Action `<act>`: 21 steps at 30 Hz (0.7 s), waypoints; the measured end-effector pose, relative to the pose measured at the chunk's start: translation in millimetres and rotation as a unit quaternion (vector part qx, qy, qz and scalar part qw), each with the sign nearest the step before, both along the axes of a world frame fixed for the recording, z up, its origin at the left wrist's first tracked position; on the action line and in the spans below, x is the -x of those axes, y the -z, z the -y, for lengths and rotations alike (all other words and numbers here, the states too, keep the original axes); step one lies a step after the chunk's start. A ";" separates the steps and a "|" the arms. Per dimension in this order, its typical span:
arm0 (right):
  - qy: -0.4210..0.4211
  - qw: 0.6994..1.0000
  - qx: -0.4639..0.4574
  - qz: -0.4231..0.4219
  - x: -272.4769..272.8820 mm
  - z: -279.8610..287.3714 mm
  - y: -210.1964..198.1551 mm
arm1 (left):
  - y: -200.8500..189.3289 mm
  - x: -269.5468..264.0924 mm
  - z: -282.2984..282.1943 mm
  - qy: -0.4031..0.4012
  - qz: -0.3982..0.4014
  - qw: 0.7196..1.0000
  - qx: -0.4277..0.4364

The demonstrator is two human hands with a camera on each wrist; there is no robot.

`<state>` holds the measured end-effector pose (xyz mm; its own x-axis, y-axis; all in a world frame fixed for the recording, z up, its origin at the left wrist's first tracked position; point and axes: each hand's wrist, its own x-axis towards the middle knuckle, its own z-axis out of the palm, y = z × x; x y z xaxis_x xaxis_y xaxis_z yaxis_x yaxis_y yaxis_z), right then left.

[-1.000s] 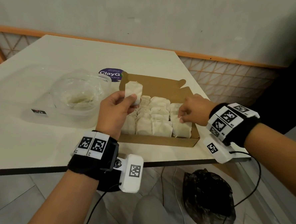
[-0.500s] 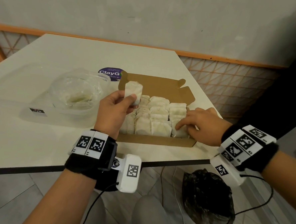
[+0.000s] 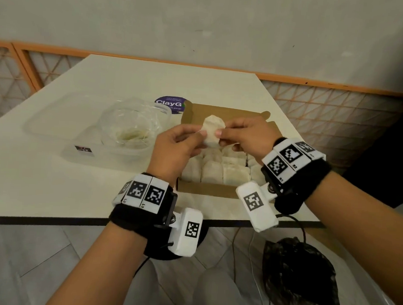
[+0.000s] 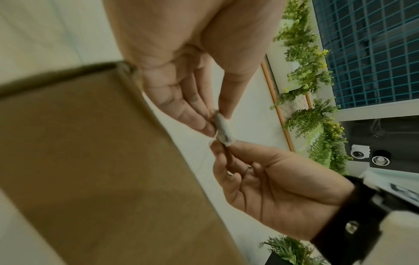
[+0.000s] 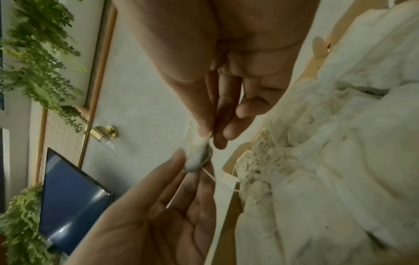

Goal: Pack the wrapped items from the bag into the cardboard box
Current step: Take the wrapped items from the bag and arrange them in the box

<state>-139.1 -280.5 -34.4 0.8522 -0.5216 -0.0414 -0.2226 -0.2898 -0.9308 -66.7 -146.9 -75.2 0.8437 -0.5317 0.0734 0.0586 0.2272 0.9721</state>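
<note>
A small white wrapped item (image 3: 213, 133) hangs in the air over the open cardboard box (image 3: 207, 190), pinched from both sides. My left hand (image 3: 198, 135) holds its left edge between thumb and fingers, and my right hand (image 3: 222, 136) pinches its right edge. The left wrist view shows the item (image 4: 223, 130) edge-on between the fingertips of both hands; the right wrist view shows the item (image 5: 198, 154) the same way. Rows of wrapped items (image 3: 223, 172) stand packed in the box. The clear plastic bag (image 3: 129, 126) lies to the left with a few pale items inside.
The bag sits in a shallow clear plastic tray (image 3: 56, 124). A purple round sticker (image 3: 169, 103) lies behind the box. The table's front edge (image 3: 50, 221) runs just below my wrists. A black bag (image 3: 298, 281) sits on the floor at the right.
My right hand left the packed rows in the box, rose and took hold of the right edge of the item that my left hand held up. The left hand stayed about where it was.
</note>
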 end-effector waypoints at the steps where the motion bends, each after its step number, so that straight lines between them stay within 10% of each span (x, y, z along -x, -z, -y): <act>1: -0.002 1.000 -0.012 -0.009 -2.2 1.2 0.7 | 0.9 -1.2 -3.3 -0.022 -0.005 1.000 0.021; 12: -0.063 0.981 -0.090 -0.162 -9.2 -27.9 26.5 | 18.2 -8.6 -7.7 -0.072 0.001 0.997 0.002; 18: -0.053 0.989 0.090 -0.102 -0.1 -32.7 24.2 | 22.1 -7.1 -6.4 -0.031 0.004 0.998 -0.051; 21: -0.151 0.945 0.240 -0.164 5.4 -39.4 28.2 | 12.0 -5.2 -9.9 -0.018 0.047 0.996 -0.067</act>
<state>-144.5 -241.2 -62.6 0.9476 -0.2828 -0.1484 -0.3156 -0.7579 -0.5709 -61.5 -137.0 -87.2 0.8546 -0.5125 0.0835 -0.0406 0.0944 0.9947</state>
